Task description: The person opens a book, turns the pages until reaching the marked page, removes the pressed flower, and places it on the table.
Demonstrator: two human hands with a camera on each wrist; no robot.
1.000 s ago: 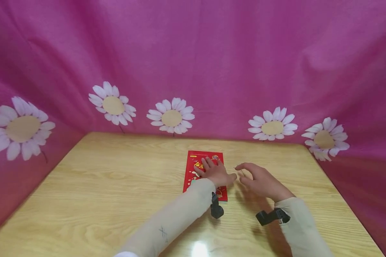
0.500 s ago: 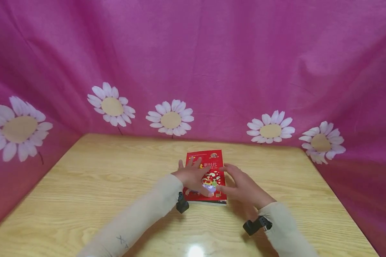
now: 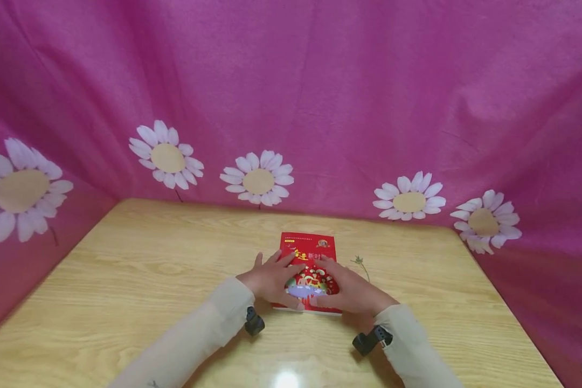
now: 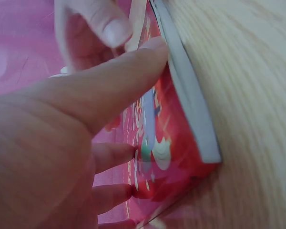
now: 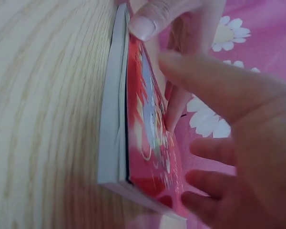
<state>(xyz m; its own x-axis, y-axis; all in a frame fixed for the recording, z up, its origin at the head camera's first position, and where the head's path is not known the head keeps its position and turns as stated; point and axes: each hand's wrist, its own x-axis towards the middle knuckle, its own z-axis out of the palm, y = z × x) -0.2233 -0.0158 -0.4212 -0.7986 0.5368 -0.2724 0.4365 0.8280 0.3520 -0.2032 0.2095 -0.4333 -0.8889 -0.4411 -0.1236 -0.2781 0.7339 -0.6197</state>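
Observation:
A red book (image 3: 315, 247) with a coloured cover picture and yellow and white characters lies flat on the table. My left hand (image 3: 273, 281) rests on its left part with fingers spread; in the left wrist view, the thumb touches the cover near the page edge. Above the right part is my right hand (image 3: 355, 291), fingers extended. In the right wrist view, that hand's thumb and fingertips look slightly off the cover, though contact is hard to judge. Between the hands the cover (image 5: 150, 124) shows, with its pale page block (image 5: 113, 109) along the near side.
A small sprig with a thin stem (image 3: 360, 262) lies on the wooden table (image 3: 174, 258) just right of the book. Behind and at the sides hangs a magenta cloth (image 3: 320, 97) printed with large white daisies. Each wrist wears a black camera mount (image 3: 254, 321).
My left hand has drawn left across the book, baring more of the cover. The right hand has moved left from beside the book to over its right part, revealing the sprig.

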